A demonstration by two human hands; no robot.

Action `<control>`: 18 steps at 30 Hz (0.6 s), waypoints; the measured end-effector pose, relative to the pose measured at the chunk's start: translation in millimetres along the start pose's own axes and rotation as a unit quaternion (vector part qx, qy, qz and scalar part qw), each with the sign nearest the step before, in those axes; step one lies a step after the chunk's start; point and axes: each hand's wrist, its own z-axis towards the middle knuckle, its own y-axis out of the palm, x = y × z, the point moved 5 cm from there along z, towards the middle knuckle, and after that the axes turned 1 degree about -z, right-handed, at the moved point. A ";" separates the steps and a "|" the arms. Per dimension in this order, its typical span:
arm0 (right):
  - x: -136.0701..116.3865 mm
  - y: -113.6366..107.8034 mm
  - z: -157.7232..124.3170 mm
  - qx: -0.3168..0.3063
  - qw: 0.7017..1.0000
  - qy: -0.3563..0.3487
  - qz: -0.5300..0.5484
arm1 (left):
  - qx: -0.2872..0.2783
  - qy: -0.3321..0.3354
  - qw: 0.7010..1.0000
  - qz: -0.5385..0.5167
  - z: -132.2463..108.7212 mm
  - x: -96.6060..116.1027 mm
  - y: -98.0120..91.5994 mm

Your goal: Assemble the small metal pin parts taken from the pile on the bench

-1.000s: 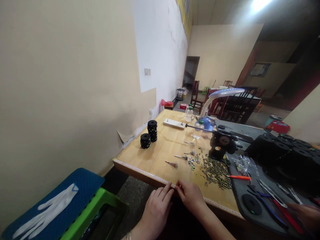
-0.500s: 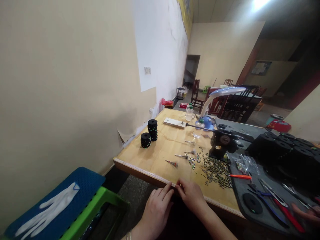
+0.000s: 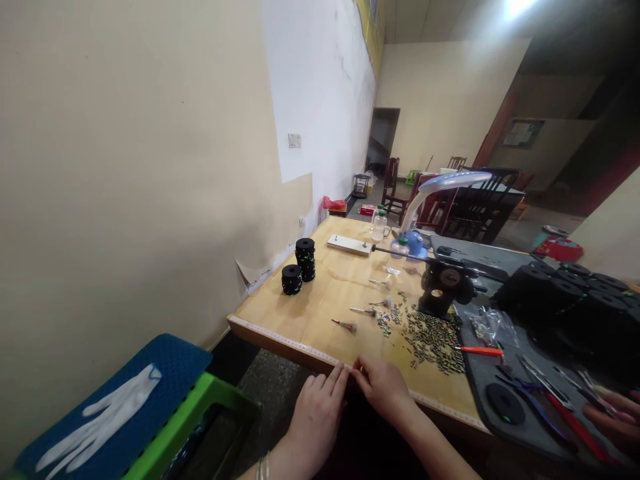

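Still, your left hand (image 3: 320, 407) and right hand (image 3: 384, 385) lie at the marked strip (image 3: 290, 344) bordering the table (image 3: 317, 310), left fingers straight, right curled, any grip indiscernible, so handwork apparently continues there

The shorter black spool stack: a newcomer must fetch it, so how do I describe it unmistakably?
Start at the light wooden table, on the side along the beige wall. Two upright black spool stacks stand there; the shorter stack is the one farther left in the view and closer to the table's front edge. It is plainly lower than its neighbour, the taller stack.
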 end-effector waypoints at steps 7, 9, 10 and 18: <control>9.3 -0.7 1.3 -0.020 0.998 0.020 0.049 | -0.028 -0.008 0.998 0.051 8.0 4.6 7.0; 14.3 1.1 0.9 -0.034 0.996 0.022 0.074 | -0.038 -0.013 0.997 0.060 8.9 5.9 8.6; 17.0 2.3 0.2 -0.043 0.995 0.023 0.090 | -0.043 -0.017 0.997 0.065 9.3 6.5 9.0; 38.8 -0.7 -13.9 -0.117 0.969 0.049 0.213 | -0.052 -0.024 0.996 0.065 11.8 9.1 5.6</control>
